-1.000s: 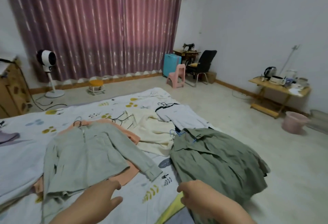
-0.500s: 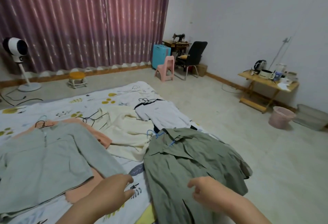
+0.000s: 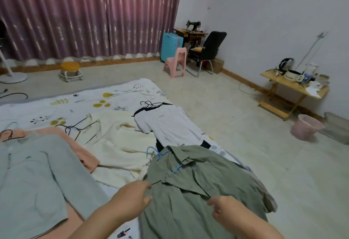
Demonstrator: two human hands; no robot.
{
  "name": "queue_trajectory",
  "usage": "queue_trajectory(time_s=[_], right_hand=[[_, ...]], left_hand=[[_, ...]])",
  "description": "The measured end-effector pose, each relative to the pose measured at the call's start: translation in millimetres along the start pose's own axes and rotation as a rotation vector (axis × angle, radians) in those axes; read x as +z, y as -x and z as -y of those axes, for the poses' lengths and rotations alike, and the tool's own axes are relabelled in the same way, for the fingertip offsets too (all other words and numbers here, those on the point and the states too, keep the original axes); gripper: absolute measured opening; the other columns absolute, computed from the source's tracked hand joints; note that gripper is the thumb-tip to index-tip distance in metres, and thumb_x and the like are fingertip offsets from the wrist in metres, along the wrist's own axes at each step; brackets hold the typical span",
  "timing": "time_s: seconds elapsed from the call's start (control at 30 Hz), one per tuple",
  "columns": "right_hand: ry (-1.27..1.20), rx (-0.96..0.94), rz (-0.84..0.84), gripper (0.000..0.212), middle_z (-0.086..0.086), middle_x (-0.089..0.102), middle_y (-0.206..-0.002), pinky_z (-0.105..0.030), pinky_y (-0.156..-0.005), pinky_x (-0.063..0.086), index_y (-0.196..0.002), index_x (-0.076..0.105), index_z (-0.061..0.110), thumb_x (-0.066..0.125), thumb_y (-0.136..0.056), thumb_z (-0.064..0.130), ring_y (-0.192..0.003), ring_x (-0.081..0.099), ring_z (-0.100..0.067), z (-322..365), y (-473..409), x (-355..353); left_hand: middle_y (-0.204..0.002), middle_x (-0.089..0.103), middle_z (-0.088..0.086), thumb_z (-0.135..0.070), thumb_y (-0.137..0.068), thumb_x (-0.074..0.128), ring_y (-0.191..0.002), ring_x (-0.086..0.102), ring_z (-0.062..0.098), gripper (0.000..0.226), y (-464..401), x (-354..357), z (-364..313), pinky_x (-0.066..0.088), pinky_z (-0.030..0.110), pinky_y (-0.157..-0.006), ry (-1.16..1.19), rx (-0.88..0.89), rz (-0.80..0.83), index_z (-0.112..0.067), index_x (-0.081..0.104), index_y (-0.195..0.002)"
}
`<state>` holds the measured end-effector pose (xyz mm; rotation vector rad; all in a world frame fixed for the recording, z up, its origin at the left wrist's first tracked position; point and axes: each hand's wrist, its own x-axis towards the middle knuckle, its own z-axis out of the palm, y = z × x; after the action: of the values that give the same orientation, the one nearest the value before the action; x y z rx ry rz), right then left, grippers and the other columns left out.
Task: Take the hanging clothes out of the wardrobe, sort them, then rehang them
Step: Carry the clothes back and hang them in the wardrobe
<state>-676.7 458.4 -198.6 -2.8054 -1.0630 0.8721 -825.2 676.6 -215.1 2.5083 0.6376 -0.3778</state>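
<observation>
Several garments lie spread on a patterned bed sheet (image 3: 79, 100). Nearest is an olive green shirt (image 3: 217, 178) on a blue hanger (image 3: 160, 153). My left hand (image 3: 130, 201) pinches the shirt's left edge, and my right hand (image 3: 226, 213) pinches its front opening. Behind it lies a white T-shirt with black trim (image 3: 170, 125) on black hangers. A cream garment (image 3: 122, 140) with a loose black hanger (image 3: 79, 130) on it is in the middle. To the left, a grey-green jacket (image 3: 37, 172) covers a peach garment (image 3: 86, 156).
Bare floor runs to the right of the bed. A pink bin (image 3: 306, 126) and a wooden folding table (image 3: 290, 85) with kettles stand by the right wall. A pink chair (image 3: 176, 62), blue suitcase (image 3: 171, 46), black chair (image 3: 209, 49) and small stool (image 3: 70, 69) sit by the curtain.
My view has turned right and closer to the olive shirt. Both hands have reached forward and taken hold of it, left at its edge, right at its front.
</observation>
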Motion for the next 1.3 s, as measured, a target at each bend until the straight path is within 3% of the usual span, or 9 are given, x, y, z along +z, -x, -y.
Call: queue_trajectory(time_s=[0.1,0.27,0.5,0.67,0.8,0.93,1.03,1.13,1.3], right_hand=[[-0.013,-0.016,0.021,0.036,-0.006,0.059,-0.125,-0.018,-0.073,0.028,-0.119,0.058,0.024,0.043,-0.087,0.021,-0.118,0.052,-0.020,-6,-38,-4],[-0.003,-0.077,0.077,0.042,-0.004,0.050,-0.137,-0.021,-0.098,0.036,-0.134,0.048,0.026,0.044,-0.093,0.021,-0.128,0.044,-0.018,-10,-108,-15],[0.114,-0.214,0.126,0.048,-0.004,0.039,-0.139,-0.031,-0.104,0.035,-0.138,0.039,0.020,0.040,-0.091,0.013,-0.131,0.035,-0.022,-16,-238,-7],[0.175,-0.332,0.076,0.048,-0.007,0.039,-0.140,-0.033,-0.102,0.036,-0.137,0.036,0.012,0.042,-0.089,0.011,-0.127,0.038,-0.026,-5,-338,15],[0.195,-0.435,0.011,0.064,-0.004,0.021,-0.154,-0.031,-0.112,0.024,-0.148,0.016,0.013,0.039,-0.089,0.005,-0.140,0.023,-0.021,14,-416,42],[0.385,-0.488,0.032,0.076,-0.006,-0.004,-0.159,-0.043,-0.118,0.002,-0.149,-0.007,0.007,0.040,-0.090,0.005,-0.146,-0.005,-0.022,30,-478,73],[0.469,-0.539,0.066,0.080,-0.008,0.014,-0.156,-0.051,-0.115,-0.004,-0.149,-0.005,0.007,0.046,-0.088,0.010,-0.146,0.002,-0.024,32,-504,95],[0.400,-0.569,0.077,0.075,-0.012,0.046,-0.133,-0.044,-0.116,0.007,-0.145,0.011,0.005,0.053,-0.083,0.011,-0.131,0.036,-0.028,26,-513,110],[0.343,-0.630,0.017,0.042,-0.012,0.055,-0.116,-0.035,-0.104,0.025,-0.121,0.040,0.008,0.050,-0.080,0.005,-0.111,0.048,-0.028,17,-505,116]], left_hand=[[-0.137,0.045,-0.002,-0.035,-0.097,0.041,-0.124,0.045,0.017,0.039,-32,0,0,0.035,0.025,-0.098,0.008,-0.018,0.006,-0.024,0.041,-0.134],[-0.138,0.045,-0.001,-0.032,-0.096,0.041,-0.125,0.045,0.017,0.043,-86,12,4,0.036,0.025,-0.097,0.065,-0.088,-0.009,-0.023,0.037,-0.138],[-0.140,0.041,-0.001,-0.025,-0.095,0.041,-0.127,0.041,0.013,0.048,-176,56,10,0.033,0.017,-0.095,0.243,-0.248,-0.096,-0.023,0.031,-0.142],[-0.142,0.034,0.002,-0.023,-0.092,0.045,-0.131,0.035,0.017,0.054,-249,99,23,0.030,0.024,-0.106,0.277,-0.390,-0.095,-0.019,0.026,-0.142],[-0.131,0.048,0.004,-0.018,-0.085,0.043,-0.123,0.050,0.019,0.053,-304,121,43,0.036,0.020,-0.102,0.203,-0.405,-0.339,-0.014,0.036,-0.137],[-0.157,0.005,0.006,-0.022,-0.098,0.033,-0.145,0.008,0.015,0.061,-350,146,67,0.001,0.021,-0.114,0.152,-0.463,-0.230,-0.011,0.001,-0.148],[-0.158,0.003,0.007,-0.026,-0.098,0.036,-0.145,0.009,0.016,0.067,-378,166,79,0.003,0.023,-0.115,0.116,-0.499,-0.190,-0.009,-0.004,-0.149],[-0.155,0.016,0.007,-0.032,-0.095,0.042,-0.140,0.024,0.018,0.073,-393,184,83,0.019,0.025,-0.113,0.101,-0.545,-0.173,-0.008,-0.002,-0.149],[-0.148,0.029,0.006,-0.030,-0.089,0.048,-0.131,0.036,0.020,0.074,-396,189,76,0.031,0.028,-0.104,0.067,-0.624,-0.180,-0.011,0.007,-0.148]])
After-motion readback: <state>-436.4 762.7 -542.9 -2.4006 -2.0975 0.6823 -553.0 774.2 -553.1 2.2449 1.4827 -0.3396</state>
